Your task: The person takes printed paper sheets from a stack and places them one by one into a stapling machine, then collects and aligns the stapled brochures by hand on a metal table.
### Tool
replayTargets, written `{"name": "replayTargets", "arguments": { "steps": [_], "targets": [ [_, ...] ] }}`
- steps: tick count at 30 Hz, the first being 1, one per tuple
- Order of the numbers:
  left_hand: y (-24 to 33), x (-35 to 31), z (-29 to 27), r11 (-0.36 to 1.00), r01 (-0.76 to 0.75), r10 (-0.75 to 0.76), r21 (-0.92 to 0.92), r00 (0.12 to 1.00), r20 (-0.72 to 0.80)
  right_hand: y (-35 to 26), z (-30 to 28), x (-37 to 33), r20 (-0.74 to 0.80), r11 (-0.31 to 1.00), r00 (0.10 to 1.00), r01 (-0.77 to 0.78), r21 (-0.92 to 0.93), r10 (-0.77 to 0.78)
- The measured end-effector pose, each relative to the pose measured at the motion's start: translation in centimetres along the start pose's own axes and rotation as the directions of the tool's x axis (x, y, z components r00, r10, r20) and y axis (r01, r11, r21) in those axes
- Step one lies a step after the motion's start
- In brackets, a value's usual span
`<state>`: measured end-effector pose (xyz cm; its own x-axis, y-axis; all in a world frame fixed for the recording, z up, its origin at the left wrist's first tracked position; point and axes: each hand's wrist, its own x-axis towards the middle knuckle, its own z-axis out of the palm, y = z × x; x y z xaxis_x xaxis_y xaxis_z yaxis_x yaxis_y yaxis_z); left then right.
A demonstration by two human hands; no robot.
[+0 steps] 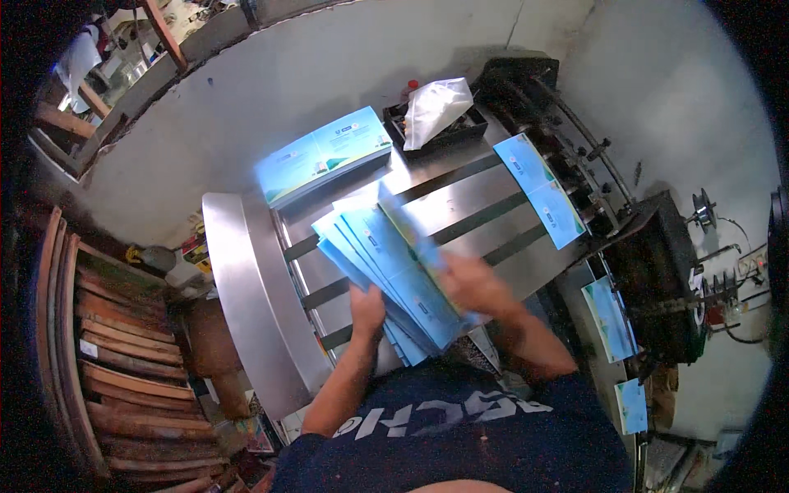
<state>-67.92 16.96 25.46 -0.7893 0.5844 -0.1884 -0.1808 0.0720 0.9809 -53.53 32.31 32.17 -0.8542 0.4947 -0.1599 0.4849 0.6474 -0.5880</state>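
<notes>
Between my hands a fanned bundle of light-blue printed sheets (pixel 386 267) is held over a metal feed table (pixel 460 197). My left hand (pixel 367 311) is closed round the bundle's left edge. At the bundle's right edge is my right hand (pixel 477 285), smeared by motion, so its fingers are unclear. Beyond the bundle, at the table's far side, lies a neat stack of the same printed sheets (pixel 329 152). One blue sheet (pixel 541 191) lies flat on the dark belts at the right, by the machine's rollers.
A black tray (pixel 448 135) with a crumpled white plastic bag (pixel 437 111) sits at the back. The dark machine (pixel 657 279) stands at right; more blue sheets (pixel 610 319) lie along its lower side. A wooden slatted rack (pixel 140 361) is at far left.
</notes>
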Motion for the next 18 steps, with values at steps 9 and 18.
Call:
{"name": "replayTargets", "arguments": {
  "steps": [9, 18],
  "targets": [
    [1.7, -0.3, 0.6, 0.998, 0.050, -0.050, -0.039, 0.999, -0.012, -2.7, -0.4, -1.0, -0.051, 0.968, 0.997, 0.050, -0.246, -0.064],
    [0.6, 0.4, 1.3, 0.999, 0.044, -0.044, 0.000, 0.999, -0.004, -0.7, -0.1, -0.2, -0.105, 0.995, 0.992, 0.068, -0.073, -0.075]
  ]
}}
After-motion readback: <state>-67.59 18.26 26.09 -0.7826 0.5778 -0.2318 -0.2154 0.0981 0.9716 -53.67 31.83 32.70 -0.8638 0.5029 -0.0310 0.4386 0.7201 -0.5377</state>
